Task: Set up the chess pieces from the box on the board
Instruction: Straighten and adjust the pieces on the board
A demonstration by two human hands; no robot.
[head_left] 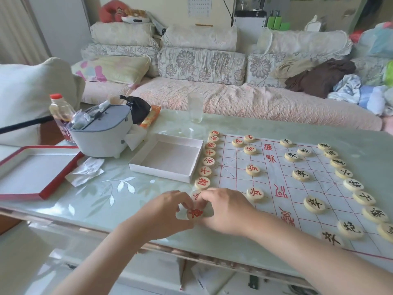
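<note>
Both hands meet at the board's (232,161) near-left corner: left hand (164,212) and right hand (226,211), fingers curled, pinch one red piece (195,214). Box (170,159) lies beside the board.

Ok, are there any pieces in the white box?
No, the white box shows only its bare bottom, with no pieces inside.

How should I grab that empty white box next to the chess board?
Pinch the near long wall of the white box from above, thumb outside, fingers inside. It is shallow, open-topped and empty, and that wall faces you. Avoid its right wall, which sits close to the row of red pieces.
</note>
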